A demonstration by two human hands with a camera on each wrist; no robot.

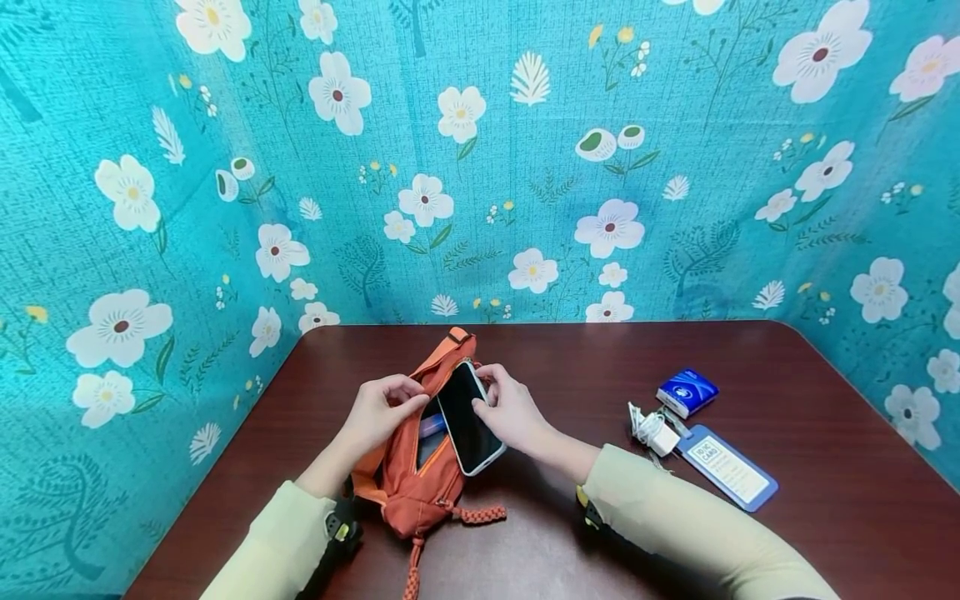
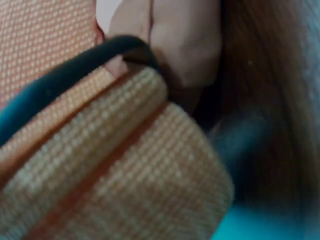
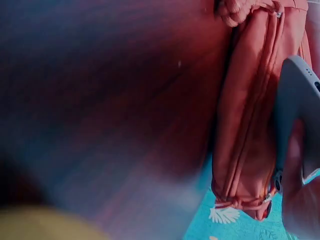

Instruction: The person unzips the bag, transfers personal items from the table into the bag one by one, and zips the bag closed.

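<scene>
An orange fabric bag [image 1: 401, 454] with a long zipped opening lies on the table, its mouth unzipped. The left hand [image 1: 382, 410] pinches the left edge of that opening between thumb and fingers. A smartphone [image 1: 471, 425] with a dark screen and pale case is gripped at its right edge by the right hand [image 1: 510, 408]. It tilts over the right side of the mouth. Inside the bag a small blue-purple item [image 1: 432, 427] shows against the grey lining. In the right wrist view the phone [image 3: 300, 100] stands beside the bag's side [image 3: 245, 110]. Bag fabric [image 2: 125, 165] fills much of the left wrist view, blurred.
To the right on the dark wooden table [image 1: 570, 358] lie a blue tissue pack [image 1: 687, 392], a white charger with its cable [image 1: 654, 432] and a blue card holder [image 1: 727, 467]. Braided orange zipper pulls [image 1: 480, 516] trail from the bag. A floral curtain [image 1: 495, 167] hangs behind the table.
</scene>
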